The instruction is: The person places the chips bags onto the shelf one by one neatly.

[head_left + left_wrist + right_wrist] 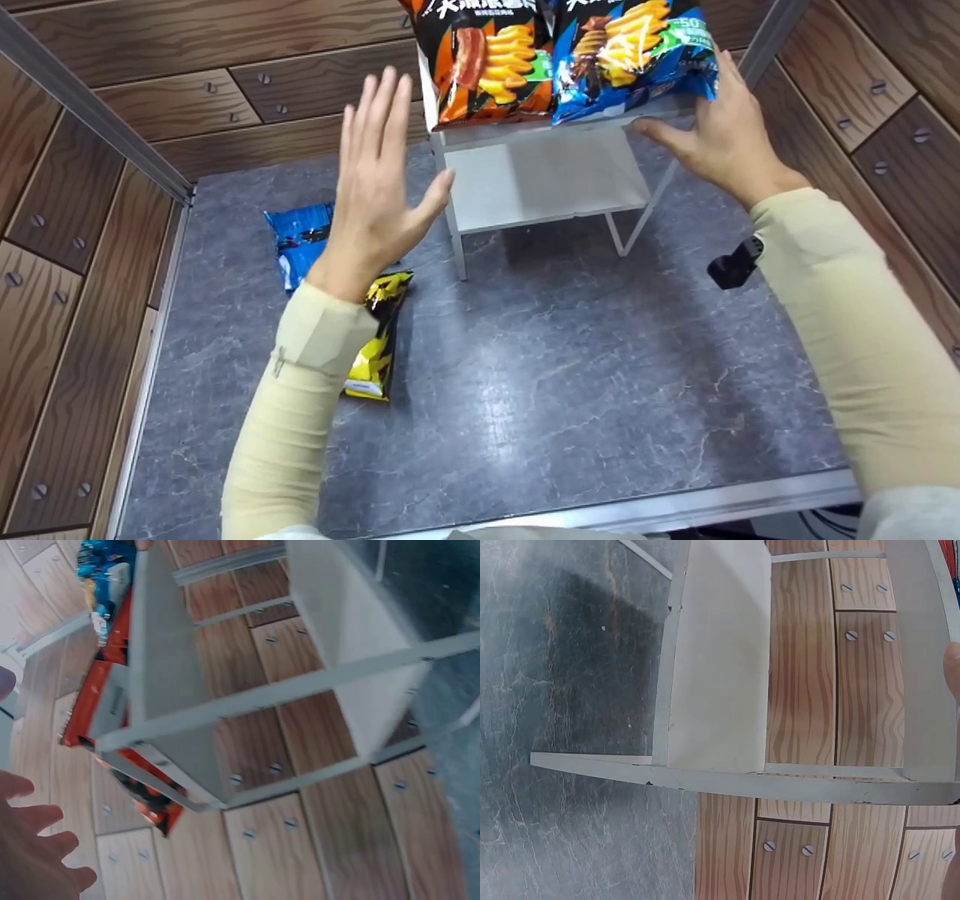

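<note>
An orange-and-black chip bag [491,67] and a blue chip bag [634,56] sit side by side on the top tier of a white two-tier rack [547,180]. My left hand [375,172] is raised left of the orange bag, fingers straight and holding nothing; in the left wrist view its fingers [45,840] are apart from the rack. At the right end of the top tier, my right hand [727,135] rests against the blue bag's side, thumb stretched toward the tier's front edge. The bag hides part of its fingers.
On the grey marbled floor, left of the rack, lie another blue bag [300,236] and a yellow-and-black bag [379,337], both partly behind my left arm. Wood-patterned panels [165,45] enclose the back and sides. A metal edge [600,510] runs along the front.
</note>
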A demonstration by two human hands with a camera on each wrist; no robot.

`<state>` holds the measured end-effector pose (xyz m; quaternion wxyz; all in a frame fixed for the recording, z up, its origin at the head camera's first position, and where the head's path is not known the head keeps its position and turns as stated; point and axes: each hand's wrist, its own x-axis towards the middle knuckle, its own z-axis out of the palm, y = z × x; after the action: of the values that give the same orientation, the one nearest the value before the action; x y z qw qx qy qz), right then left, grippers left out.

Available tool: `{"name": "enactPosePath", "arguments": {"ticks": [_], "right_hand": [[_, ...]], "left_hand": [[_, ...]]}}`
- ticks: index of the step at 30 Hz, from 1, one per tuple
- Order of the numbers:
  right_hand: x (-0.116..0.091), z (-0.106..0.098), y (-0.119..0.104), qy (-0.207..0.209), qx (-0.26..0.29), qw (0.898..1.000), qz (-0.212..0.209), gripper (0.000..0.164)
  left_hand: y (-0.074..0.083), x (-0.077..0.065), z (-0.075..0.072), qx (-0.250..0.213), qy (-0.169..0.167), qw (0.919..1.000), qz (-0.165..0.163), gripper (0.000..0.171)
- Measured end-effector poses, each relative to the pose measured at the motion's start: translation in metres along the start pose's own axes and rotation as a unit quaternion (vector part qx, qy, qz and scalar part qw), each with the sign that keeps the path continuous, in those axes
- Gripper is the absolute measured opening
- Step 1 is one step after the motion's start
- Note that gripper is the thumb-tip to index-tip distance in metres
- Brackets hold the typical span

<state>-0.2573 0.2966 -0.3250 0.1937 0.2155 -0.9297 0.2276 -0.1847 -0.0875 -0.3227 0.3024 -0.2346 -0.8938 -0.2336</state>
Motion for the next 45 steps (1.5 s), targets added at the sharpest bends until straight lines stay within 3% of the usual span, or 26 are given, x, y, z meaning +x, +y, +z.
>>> {"name": "enactPosePath", "arguments": {"ticks": [17,29,38,45], "right_hand": [[-0.001,0.001,-0.001,0.010,0.014,1.000,-0.007,0.083],[-0.002,0.001,-0.001,0.005,0.027,1.000,0.010,0.086],[-0.001,0.001,-0.001,0.005,0.023,1.000,0.004,0.086],[-0.001,0.001,-0.001,-0.001,0.017,1.000,0.007,0.084]], "left_hand": [[-0.032,-0.070,0.006,0.020,-0.014,0.9958,-0.088,0.080],[-0.053,-0.136,0.031,0.007,-0.040,0.9825,-0.182,0.082],[-0.067,-0.174,0.049,0.009,-0.081,0.9637,-0.254,0.082],[-0.077,-0.193,0.060,0.030,-0.147,0.9387,-0.310,0.086]]}}
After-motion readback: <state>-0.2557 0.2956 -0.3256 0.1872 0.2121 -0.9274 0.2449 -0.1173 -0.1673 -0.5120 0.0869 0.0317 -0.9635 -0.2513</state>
